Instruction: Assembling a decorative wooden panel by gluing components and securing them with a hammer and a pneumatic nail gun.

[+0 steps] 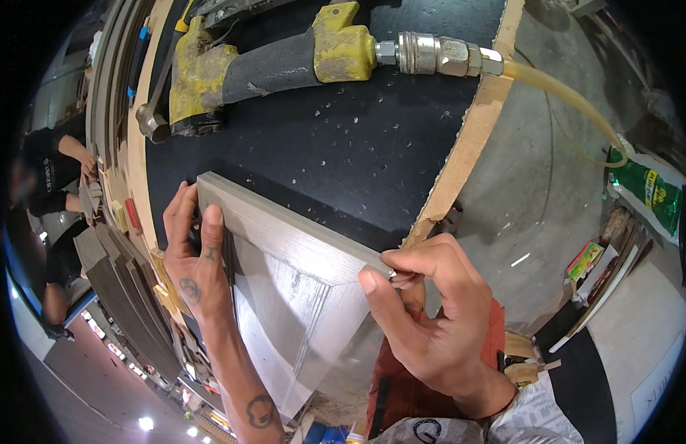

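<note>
A grey wood-grain cabinet door (284, 251) with a recessed centre panel is tilted between my hands, its top edge near the black bench top (387, 155). My left hand (191, 270) is closed on the door's upper left corner, thumb on the face and fingers round the outer edge. At the upper right corner my right hand (446, 325) pinches the door frame between thumb and fingers; some fingertips are hidden behind it. Beyond the door lies a yellow and black air nailer (276, 72) with a metal hose coupling (439, 55).
A hammer head (153, 123) rests beside the nailer. A yellowish air hose (572, 92) runs off right over the concrete floor. Grey boards (125, 285) are stacked at left, where another person's hands (82, 159) work. A green bag (646, 189) stands at right.
</note>
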`<state>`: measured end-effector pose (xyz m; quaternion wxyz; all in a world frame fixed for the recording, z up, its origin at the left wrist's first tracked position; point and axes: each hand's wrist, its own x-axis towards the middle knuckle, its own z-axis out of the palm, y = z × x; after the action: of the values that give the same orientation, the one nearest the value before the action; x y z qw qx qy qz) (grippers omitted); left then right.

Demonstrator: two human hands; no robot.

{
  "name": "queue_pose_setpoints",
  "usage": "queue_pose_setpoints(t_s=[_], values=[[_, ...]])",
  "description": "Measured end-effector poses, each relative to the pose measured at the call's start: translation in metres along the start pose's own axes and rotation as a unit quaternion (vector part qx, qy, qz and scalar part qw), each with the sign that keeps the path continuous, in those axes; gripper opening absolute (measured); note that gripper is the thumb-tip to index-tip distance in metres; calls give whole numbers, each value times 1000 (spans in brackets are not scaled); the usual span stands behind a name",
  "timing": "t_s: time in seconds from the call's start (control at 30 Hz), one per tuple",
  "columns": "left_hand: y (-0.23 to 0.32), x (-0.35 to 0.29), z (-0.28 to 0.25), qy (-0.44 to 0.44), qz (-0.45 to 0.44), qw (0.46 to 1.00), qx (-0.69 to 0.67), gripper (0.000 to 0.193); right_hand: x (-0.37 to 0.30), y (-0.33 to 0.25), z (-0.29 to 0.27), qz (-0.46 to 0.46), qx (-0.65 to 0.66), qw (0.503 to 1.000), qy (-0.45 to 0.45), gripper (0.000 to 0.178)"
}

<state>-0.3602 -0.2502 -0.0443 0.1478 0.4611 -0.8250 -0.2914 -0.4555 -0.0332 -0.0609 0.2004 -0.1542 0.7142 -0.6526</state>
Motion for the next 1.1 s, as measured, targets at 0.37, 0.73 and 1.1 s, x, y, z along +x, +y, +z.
queue_pose_setpoints(t_s=[0.37, 0.73, 1.1], values=[[7, -2, 0, 5, 0, 1000, 11, 48, -4, 12, -21, 40, 58, 992, -106, 47], [4, 4, -6, -5, 52, 998, 27, 44, -7, 15, -14, 10, 45, 997, -68, 39], [-13, 4, -2, 23, 107, 993, 33, 45, -6, 12, -20, 39, 5, 995, -89, 41]])
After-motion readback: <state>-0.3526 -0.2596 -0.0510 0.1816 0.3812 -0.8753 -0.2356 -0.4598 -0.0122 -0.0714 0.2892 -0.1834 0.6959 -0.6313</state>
